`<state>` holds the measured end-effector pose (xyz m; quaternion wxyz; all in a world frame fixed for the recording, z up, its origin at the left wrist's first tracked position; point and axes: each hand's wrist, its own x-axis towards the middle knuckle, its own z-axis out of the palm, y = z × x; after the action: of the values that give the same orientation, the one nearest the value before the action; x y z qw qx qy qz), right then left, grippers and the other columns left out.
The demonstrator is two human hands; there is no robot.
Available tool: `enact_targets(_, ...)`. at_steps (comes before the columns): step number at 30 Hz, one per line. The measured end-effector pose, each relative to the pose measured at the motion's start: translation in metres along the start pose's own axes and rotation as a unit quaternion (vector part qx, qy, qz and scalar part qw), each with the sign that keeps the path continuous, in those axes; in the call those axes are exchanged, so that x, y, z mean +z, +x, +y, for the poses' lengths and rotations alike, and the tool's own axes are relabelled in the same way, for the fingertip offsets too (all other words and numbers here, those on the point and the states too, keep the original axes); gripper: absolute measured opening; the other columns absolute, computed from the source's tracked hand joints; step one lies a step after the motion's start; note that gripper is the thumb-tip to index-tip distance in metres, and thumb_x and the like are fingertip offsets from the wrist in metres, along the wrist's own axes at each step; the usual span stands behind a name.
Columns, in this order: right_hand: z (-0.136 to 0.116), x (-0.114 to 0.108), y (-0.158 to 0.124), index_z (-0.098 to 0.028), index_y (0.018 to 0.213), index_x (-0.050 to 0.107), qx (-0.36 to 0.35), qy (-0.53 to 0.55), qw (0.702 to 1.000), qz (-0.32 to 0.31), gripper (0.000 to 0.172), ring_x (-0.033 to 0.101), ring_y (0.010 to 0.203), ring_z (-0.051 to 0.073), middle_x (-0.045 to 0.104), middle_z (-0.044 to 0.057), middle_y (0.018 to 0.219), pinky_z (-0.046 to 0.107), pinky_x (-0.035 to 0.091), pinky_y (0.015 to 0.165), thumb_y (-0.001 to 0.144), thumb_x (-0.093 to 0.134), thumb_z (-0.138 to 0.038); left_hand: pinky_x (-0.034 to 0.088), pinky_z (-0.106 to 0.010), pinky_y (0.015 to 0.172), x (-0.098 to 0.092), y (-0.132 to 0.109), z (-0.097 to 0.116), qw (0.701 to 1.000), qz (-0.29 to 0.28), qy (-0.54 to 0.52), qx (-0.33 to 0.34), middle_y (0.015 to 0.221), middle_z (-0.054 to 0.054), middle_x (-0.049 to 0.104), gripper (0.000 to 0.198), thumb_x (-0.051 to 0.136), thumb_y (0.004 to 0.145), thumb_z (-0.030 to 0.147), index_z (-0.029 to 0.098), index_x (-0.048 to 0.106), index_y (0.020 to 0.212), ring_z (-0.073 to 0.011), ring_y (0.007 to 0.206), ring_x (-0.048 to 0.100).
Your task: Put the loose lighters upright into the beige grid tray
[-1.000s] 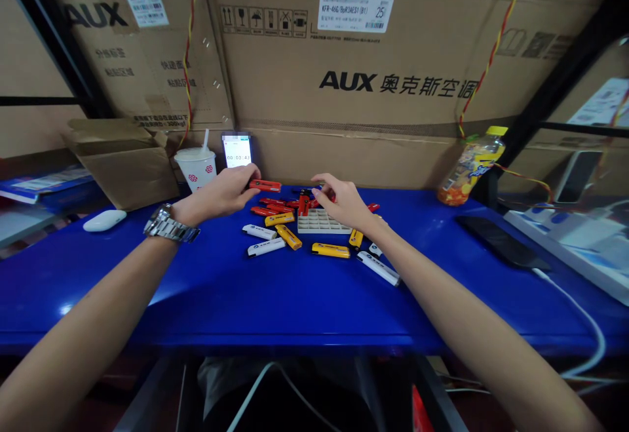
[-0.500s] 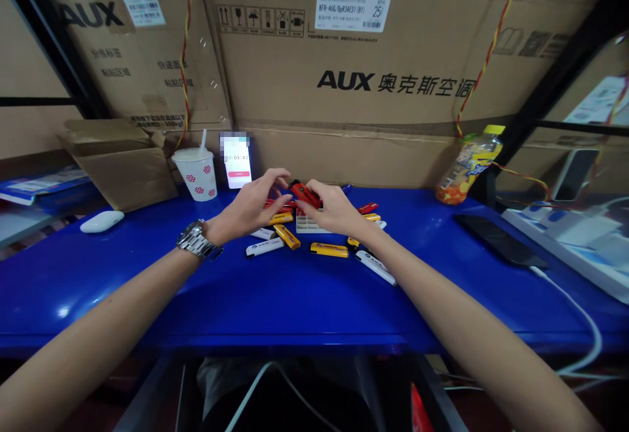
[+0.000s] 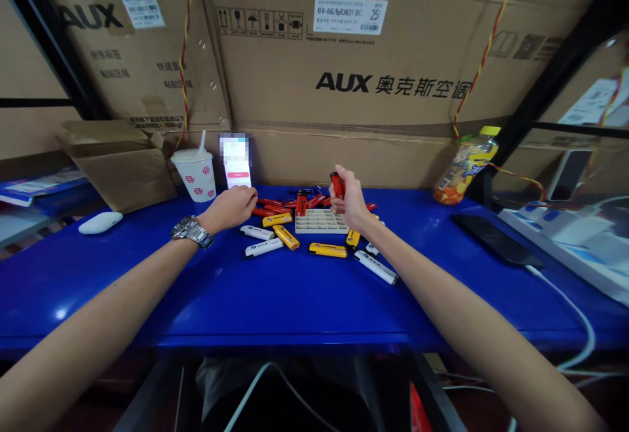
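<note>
My right hand [image 3: 350,204] is closed round a red lighter [image 3: 337,185], held upright above the right end of a white grid tray [image 3: 320,222]. One red lighter [image 3: 301,204] stands in the tray's back left corner. My left hand [image 3: 232,208], a metal watch on its wrist, reaches to the red lighters [image 3: 268,210] lying left of the tray, its fingers curled over them; what they grip is hidden. Yellow lighters [image 3: 328,250] and white lighters [image 3: 377,267] lie scattered on the blue table [image 3: 295,294] in front of the tray.
A paper cup with a straw [image 3: 196,173] and a phone showing a timer [image 3: 236,160] stand at the back left. A white mouse [image 3: 99,223] lies further left. A drink bottle [image 3: 464,166], a black phone [image 3: 496,240] and a white cable [image 3: 580,317] are on the right. Cardboard boxes [image 3: 344,84] wall the back.
Both hands met over the tray with a red lighter between them. Now my right hand holds it upright alone, and my left hand has gone back left to the red lighters.
</note>
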<state>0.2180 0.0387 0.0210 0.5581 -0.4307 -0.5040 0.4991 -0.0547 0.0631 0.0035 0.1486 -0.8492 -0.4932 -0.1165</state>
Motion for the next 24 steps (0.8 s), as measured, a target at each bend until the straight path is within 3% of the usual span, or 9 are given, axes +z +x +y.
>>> enact_targets(3, -0.001, 0.002, -0.002, -0.025, 0.054, 0.032, 0.031, 0.007, 0.999, 0.034, 0.047, 0.015, 0.035, 0.007, 0.020, -0.008, 0.036, 0.025, 0.012, 0.037, 0.084, 0.040, -0.059, 0.041, -0.035, 0.071, 0.000, 0.000, 0.000, 1.000, -0.007, -0.005, -0.006, 0.090, -0.016, 0.066, 0.033, 0.034, 0.093, 0.028, 0.013, 0.063, 0.093, -0.0244, 0.083, 0.060)
enact_targets(12, -0.005, 0.008, -0.004, -0.025, 0.059, 0.032, 0.072, 0.049, 0.994, 0.064, 0.041, 0.014, 0.034, 0.008, 0.023, -0.007, 0.037, 0.023, 0.011, 0.035, 0.092, 0.023, -0.048, 0.040, -0.036, 0.069, 0.005, 0.002, -0.004, 0.998, -0.064, -0.006, -0.004, 0.087, -0.017, 0.065, 0.041, 0.030, 0.095, 0.032, 0.013, 0.064, 0.087, -0.0252, 0.079, 0.059)
enact_targets(19, -0.006, 0.008, -0.006, -0.024, 0.058, 0.032, 0.076, 0.043, 0.994, 0.060, 0.040, 0.016, 0.034, 0.008, 0.025, -0.006, 0.040, 0.024, 0.012, 0.036, 0.092, 0.024, -0.044, 0.040, -0.035, 0.070, 0.011, 0.003, -0.011, 0.994, -0.104, -0.014, 0.005, 0.088, -0.018, 0.063, 0.044, 0.029, 0.095, 0.033, 0.010, 0.067, 0.090, -0.0251, 0.079, 0.059)
enact_targets(24, 0.000, 0.005, -0.002, -0.023, 0.063, 0.038, 0.048, -0.028, 0.998, 0.012, 0.045, 0.016, 0.035, 0.008, 0.025, -0.007, 0.040, 0.025, 0.013, 0.037, 0.091, 0.028, -0.056, 0.041, -0.034, 0.070, 0.006, 0.002, -0.013, 0.991, -0.117, -0.060, 0.009, 0.089, -0.016, 0.063, 0.044, 0.033, 0.094, 0.042, 0.012, 0.065, 0.092, -0.0245, 0.080, 0.058)
